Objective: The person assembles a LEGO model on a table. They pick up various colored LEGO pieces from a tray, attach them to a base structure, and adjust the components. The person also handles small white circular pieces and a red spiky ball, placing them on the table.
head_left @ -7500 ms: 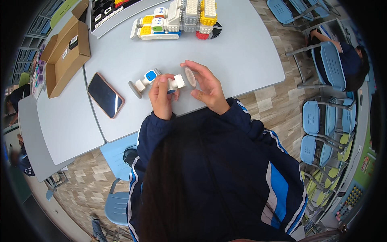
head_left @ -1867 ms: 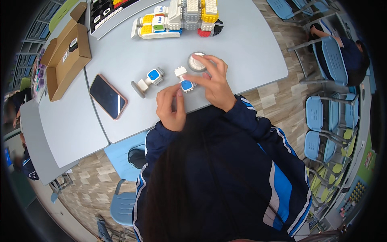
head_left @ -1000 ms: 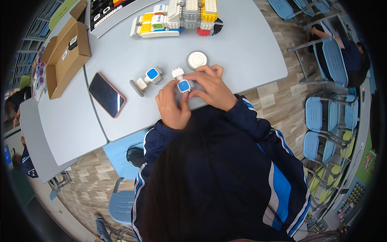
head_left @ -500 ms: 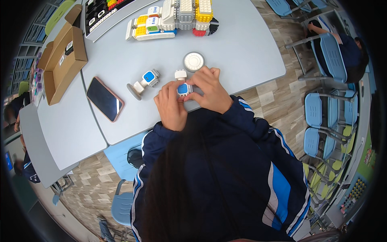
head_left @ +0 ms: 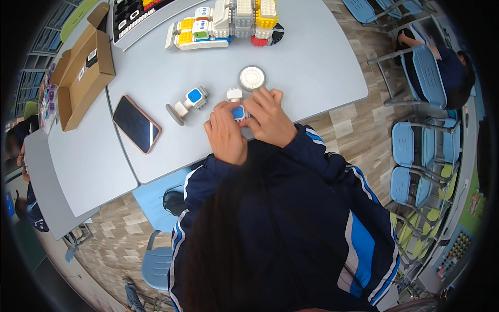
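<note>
Near the table's front edge, my left hand (head_left: 227,136) and my right hand (head_left: 271,118) are closed around a small white building block with a blue face (head_left: 238,113). Fingers of both hands pinch it from its two sides and hide much of it. A white knobbed piece (head_left: 234,94) sits just beyond the block; whether the two are joined I cannot tell. Close past my right fingertips lies a white wheel with a grey rim (head_left: 252,77). To the left of my hands, a similar blue-faced block (head_left: 195,96) is attached to a white connector and a grey-rimmed wheel (head_left: 175,114).
A pink-edged phone (head_left: 137,124) lies at the left of the table (head_left: 306,67). Farther back stand a white, yellow and grey block model (head_left: 241,23) and a tray of parts (head_left: 136,23). An open cardboard box (head_left: 86,78) rests at the far left. Blue chairs (head_left: 429,73) are on the right.
My left fingers have shifted slightly right and now cover more of the block's blue face. Both hands keep their grip on it. The whole view has shifted a little.
</note>
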The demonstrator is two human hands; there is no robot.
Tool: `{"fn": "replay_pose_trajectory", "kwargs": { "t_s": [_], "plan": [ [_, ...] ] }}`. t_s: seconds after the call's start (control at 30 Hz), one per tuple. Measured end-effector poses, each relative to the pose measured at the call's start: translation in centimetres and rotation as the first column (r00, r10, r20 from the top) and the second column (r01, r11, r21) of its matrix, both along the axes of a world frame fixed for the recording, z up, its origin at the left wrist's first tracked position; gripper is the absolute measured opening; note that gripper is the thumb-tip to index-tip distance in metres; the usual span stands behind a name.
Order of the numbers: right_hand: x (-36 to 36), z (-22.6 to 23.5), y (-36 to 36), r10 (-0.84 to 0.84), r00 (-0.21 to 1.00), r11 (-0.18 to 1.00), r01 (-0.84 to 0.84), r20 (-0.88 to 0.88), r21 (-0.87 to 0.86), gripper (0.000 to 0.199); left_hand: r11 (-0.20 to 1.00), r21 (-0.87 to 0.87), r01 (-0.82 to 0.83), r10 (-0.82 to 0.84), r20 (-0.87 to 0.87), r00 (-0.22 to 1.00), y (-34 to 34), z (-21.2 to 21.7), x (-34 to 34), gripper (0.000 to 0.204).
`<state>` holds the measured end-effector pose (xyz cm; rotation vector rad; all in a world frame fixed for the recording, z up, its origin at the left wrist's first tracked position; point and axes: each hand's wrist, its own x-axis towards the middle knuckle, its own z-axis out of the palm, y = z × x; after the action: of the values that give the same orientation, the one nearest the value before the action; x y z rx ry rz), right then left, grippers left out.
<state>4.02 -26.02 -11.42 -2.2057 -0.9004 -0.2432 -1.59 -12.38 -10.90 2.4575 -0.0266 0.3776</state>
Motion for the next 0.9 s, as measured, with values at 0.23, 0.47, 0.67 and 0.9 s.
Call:
{"fn": "replay_pose_trajectory", "kwargs": {
  "t_s": [0.23, 0.47, 0.67, 0.9],
  "plan": [
    [0.8, -0.6, -1.0, 0.074, 0.997, 0.995, -0.071, -0.034, 0.064, 0.027, 0.994, -0.079, 0.072, -0.073, 0.000, 0.997, 1.1, -0.3, -0.1, 0.050],
    [1.0, -0.7, -1.2, 0.096, 0.991, 0.990, -0.084, -0.099, 0.113, 0.032, 0.986, -0.116, 0.121, -0.119, 0.023, 0.993, 1.7, 0.3, -0.3, 0.048],
    [1.7, 0.0, -1.8, 0.238, 0.956, 0.956, -0.199, -0.173, 0.215, 0.023, 0.972, -0.207, 0.106, -0.115, -0.029, 0.993, 2.1, -0.7, -0.8, 0.039],
    [1.8, 0.7, -1.4, 0.291, 0.891, 0.937, -0.192, -0.348, 0.293, 0.025, 0.958, -0.273, 0.084, -0.074, 0.047, 0.996, 1.6, -0.5, -1.0, 0.038]
  ]
}}
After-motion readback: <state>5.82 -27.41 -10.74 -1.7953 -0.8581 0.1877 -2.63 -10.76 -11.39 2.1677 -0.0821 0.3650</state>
